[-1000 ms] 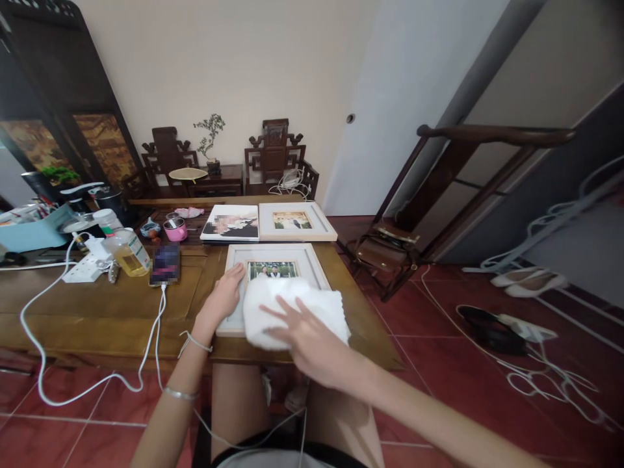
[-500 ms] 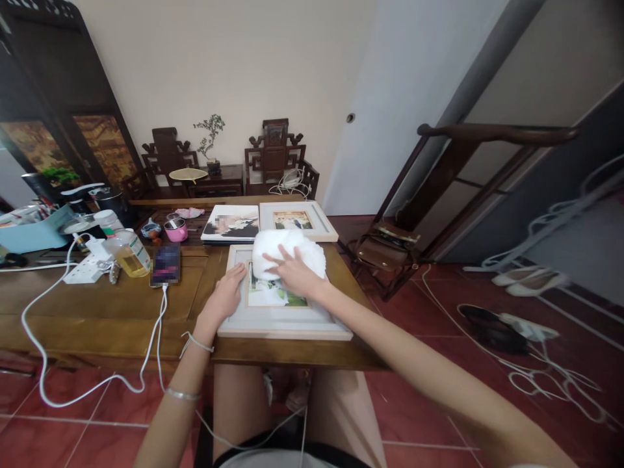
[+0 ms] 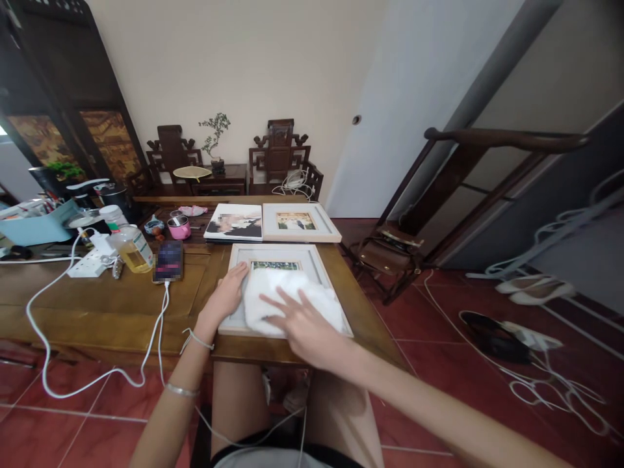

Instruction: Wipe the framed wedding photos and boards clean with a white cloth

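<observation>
A picture frame (image 3: 324,265) with a pale wooden border lies flat at the table's near right corner. My left hand (image 3: 228,292) rests along its left edge, fingers outstretched. Over the frame's lower half spreads a fluffy white cloth (image 3: 292,283), covering most of the picture inside. My right hand (image 3: 302,322) presses on the cloth from above with fingers spread; nothing shows gripped between them. Only the top strip of the picture (image 3: 276,265) is visible above the cloth.
Behind lie a second framed picture (image 3: 299,221) and a white-edged photo panel (image 3: 234,221). Left on the table (image 3: 131,315) are a phone (image 3: 168,261) on a white cable, a pink cup (image 3: 179,227), a bottle of yellow liquid (image 3: 134,250) and a power strip (image 3: 88,265).
My right hand and the white cloth have moved down the frame towards me, uncovering the picture's top and covering its lower part. My left hand stays on the frame's left edge.
</observation>
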Demonstrator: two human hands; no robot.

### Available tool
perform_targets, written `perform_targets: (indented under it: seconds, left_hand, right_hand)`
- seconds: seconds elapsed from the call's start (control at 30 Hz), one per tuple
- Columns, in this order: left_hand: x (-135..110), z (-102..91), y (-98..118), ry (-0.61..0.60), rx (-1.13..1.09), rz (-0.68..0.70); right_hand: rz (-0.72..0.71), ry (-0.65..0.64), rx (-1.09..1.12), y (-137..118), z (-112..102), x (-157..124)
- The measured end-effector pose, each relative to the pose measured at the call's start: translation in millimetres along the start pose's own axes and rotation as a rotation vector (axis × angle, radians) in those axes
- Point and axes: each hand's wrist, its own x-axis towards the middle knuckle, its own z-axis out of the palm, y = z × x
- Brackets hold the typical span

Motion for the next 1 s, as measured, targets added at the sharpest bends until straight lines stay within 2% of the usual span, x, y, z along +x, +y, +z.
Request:
perform_targets:
  seconds: [0.13,0.23,0.33,0.43,0.57,0.63,0.7,0.83,1.0]
  left_hand:
    - [-0.2,3.6,-4.3,0.021,0.004,0.019]
    - [-0.2,2.6,-3.3,0.024,-0.020,0.016]
    - [-0.6,-3.6,6.0,0.111,-0.086,0.018]
    - [-1.3,-10.3,16.3,0.267,-0.195,-0.032]
    - [-0.4,-11.8,16.1,0.369,-0.416,-0.159]
    - [0.4,-10.3,13.4,0.363,-0.483,-0.189]
    - [0.4,-9.0,13.8,0.341,-0.450,-0.188]
    - [-2.4,-6.9,23.6,0.257,-0.208,-0.084]
    - [-4.1,0.0,21.5,0.141,-0.083,-0.034]
  right_hand:
    - [0.125,0.056,-0.229,62.6,6.1,47.6]
    - [0.197,0.096,-0.251,90.0,-3.0,78.8]
    - [0.209,0.108,-0.205,79.8,-9.4,96.7]
    - [0.139,0.029,-0.149,42.5,-8.9,100.3]
    - [0.024,-0.059,-0.057,-8.6,-8.0,83.4]
    - [-0.009,-0.102,-0.044,-24.6,-8.5,67.5]
    - [-0.027,-0.143,-0.046,-34.1,-8.5,49.5]
    - [-0.010,-0.088,-0.068,-38.1,-6.6,13.8]
    - [0.097,-0.009,-0.120,-20.8,0.1,-31.5]
